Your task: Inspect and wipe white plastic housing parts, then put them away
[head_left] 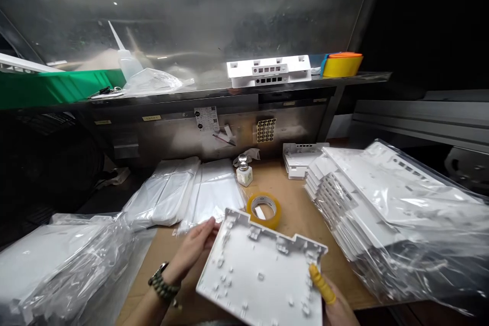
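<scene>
A white plastic housing shell (263, 275) is held tilted above the bench, its inner side with small posts and clips facing up. My right hand (336, 305) grips its right edge, the thumb in a yellow finger cover lying over the rim. At the upper left edge, my left hand (194, 244) has its fingers curled against the shell, their tips partly hidden behind it. A roll of yellowish tape (275, 220) lies just beyond the shell, with a small white piece inside its ring.
Stacked white shells in clear plastic (385, 188) stand at right; bagged white parts (49, 254) lie at left. Clear bags (216, 191) and a small bottle (244, 174) sit behind. A shelf (214, 90) above carries a green bin (57, 86) and more shells (269, 71).
</scene>
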A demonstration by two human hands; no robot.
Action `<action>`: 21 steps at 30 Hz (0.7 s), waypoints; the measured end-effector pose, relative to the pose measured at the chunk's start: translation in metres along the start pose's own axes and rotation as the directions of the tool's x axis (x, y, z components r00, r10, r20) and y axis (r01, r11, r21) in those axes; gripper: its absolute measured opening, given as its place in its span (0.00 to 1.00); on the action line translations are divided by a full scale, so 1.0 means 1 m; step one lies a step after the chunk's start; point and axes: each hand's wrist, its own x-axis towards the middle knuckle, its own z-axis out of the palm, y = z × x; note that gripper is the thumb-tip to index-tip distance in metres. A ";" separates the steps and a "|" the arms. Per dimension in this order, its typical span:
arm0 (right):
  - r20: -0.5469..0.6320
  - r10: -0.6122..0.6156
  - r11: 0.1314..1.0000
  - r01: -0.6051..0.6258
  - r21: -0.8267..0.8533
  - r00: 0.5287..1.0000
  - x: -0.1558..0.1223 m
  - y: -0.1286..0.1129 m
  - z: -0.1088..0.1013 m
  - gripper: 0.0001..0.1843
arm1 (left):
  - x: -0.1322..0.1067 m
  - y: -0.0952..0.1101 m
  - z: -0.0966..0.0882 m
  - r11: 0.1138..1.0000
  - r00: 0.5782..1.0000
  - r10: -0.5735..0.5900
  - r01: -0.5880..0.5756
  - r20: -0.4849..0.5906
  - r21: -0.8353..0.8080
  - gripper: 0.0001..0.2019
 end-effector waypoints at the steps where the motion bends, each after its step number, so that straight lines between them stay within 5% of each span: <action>1: -0.036 -0.010 0.999 0.011 0.034 0.999 0.003 -0.006 0.000 0.35 | 0.011 -0.005 0.000 0.997 0.997 0.033 -0.028 -0.066 0.078 0.29; 5: -0.134 -0.067 0.984 0.088 0.152 0.989 0.009 -0.029 0.003 0.41 | 0.037 -0.032 0.006 0.936 0.980 0.149 -0.096 -0.133 0.338 0.14; 11: -0.201 -0.136 0.973 0.169 0.155 0.970 0.009 -0.036 0.002 0.39 | 0.049 -0.051 0.004 0.879 0.983 0.153 -0.088 -0.101 0.469 0.12; 16: -0.221 -0.118 0.977 0.152 0.146 0.968 0.009 -0.033 -0.005 0.37 | 0.076 -0.049 -0.027 0.935 0.997 0.042 -0.017 -0.063 0.355 0.12; 21: -0.294 -0.131 0.982 0.164 0.091 0.947 0.009 -0.033 -0.003 0.47 | 0.099 -0.058 -0.060 0.994 0.986 -0.076 0.062 0.147 0.094 0.10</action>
